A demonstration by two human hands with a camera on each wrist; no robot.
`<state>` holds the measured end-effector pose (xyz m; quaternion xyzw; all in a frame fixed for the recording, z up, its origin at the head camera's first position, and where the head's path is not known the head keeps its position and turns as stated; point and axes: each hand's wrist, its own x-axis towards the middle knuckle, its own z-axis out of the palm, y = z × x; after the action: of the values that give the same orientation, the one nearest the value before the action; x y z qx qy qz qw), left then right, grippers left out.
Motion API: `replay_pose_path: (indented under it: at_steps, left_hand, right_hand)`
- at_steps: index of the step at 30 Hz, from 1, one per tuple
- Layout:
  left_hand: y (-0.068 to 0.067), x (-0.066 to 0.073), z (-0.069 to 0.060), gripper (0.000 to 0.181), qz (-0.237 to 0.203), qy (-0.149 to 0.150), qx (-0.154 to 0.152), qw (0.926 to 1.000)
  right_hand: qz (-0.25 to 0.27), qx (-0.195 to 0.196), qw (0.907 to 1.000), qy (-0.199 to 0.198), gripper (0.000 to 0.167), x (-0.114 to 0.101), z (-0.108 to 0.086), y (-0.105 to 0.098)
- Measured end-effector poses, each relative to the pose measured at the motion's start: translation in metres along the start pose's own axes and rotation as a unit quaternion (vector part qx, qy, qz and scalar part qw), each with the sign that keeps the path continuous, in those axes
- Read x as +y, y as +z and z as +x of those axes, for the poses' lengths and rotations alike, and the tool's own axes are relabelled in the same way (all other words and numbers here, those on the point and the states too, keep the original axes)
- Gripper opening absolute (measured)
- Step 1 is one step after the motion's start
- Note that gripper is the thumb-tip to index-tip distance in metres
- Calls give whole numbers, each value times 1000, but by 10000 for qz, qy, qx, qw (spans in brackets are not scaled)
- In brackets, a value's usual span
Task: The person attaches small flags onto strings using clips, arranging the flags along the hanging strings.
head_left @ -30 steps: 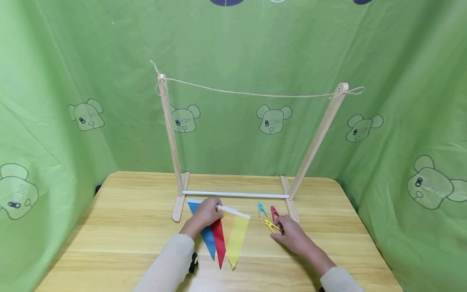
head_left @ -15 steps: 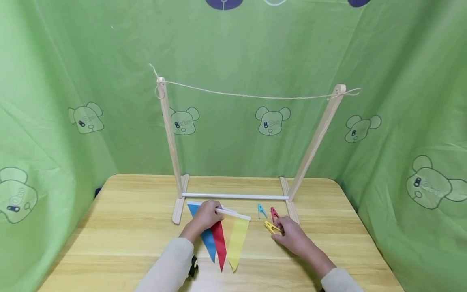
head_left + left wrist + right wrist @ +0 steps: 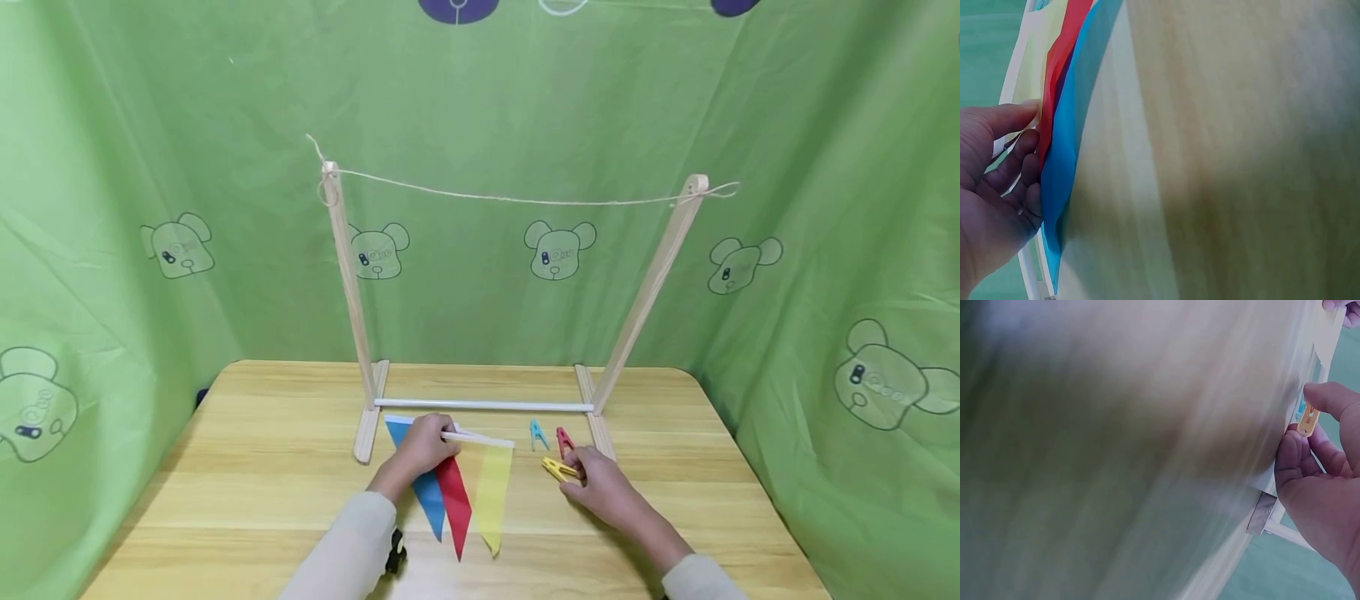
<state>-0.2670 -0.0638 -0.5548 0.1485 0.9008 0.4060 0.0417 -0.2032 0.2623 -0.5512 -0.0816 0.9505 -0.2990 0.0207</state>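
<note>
My left hand (image 3: 427,446) pinches the white top edge of the pennants: a blue flag (image 3: 429,500), a red flag (image 3: 455,502) and a yellow flag (image 3: 492,500) hang fanned below it. In the left wrist view, thumb and fingers of the left hand (image 3: 1000,169) grip the cloth beside the red flag (image 3: 1060,62) and blue flag (image 3: 1063,162). My right hand (image 3: 603,487) holds a yellow clothespin (image 3: 558,469) between thumb and fingers; in the right wrist view the clothespin (image 3: 1308,420) shows at the fingertips of that hand (image 3: 1322,450).
A blue clothespin (image 3: 537,433) and a red clothespin (image 3: 564,439) lie on the wooden table (image 3: 262,467), just beyond the right hand. Behind stands a wooden frame (image 3: 647,296) with a white bottom rod (image 3: 483,405) and a string (image 3: 495,198) across its top.
The red flag's tip has swung slightly right, and the yellow flag's tip has shifted right too. The yellow clothespin has turned a little in my right hand. The head view has tilted slightly upward.
</note>
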Motion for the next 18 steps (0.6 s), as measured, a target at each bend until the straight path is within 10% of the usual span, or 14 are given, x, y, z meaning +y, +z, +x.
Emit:
replay_pose_path:
  at_steps: [18]
  left_hand:
    - [-4,0,0,15,-242,359,-3,9991]
  right_hand:
    - [88,38,9999,-65,29,1,0,-1]
